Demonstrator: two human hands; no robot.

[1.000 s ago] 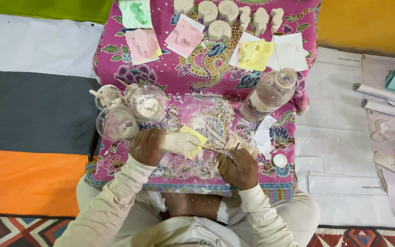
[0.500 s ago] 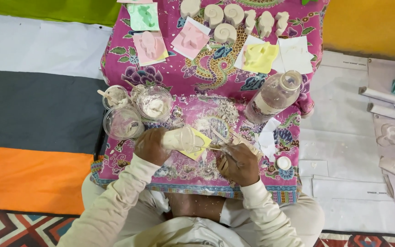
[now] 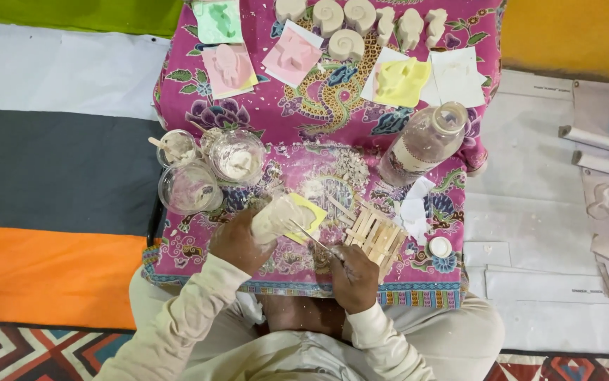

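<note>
Before you lies the pink patterned cloth [image 3: 262, 106] over the low table, with white plaster casts [image 3: 346, 44] and coloured moulds [image 3: 228, 67] along its far edge. A clear bottle [image 3: 421, 144] lies tilted at your right, and three clear plastic cups [image 3: 209, 166] crusted with white stand together at your left. Just beside your right hand sits a small raft of wooden sticks [image 3: 375, 236]. Your left hand [image 3: 237, 243] is closed around a pale plaster piece [image 3: 276, 219], held over a yellow mould [image 3: 308, 215]. Your right hand [image 3: 350, 275] pinches a thin tool [image 3: 311, 238], its tip touching that piece.
</note>
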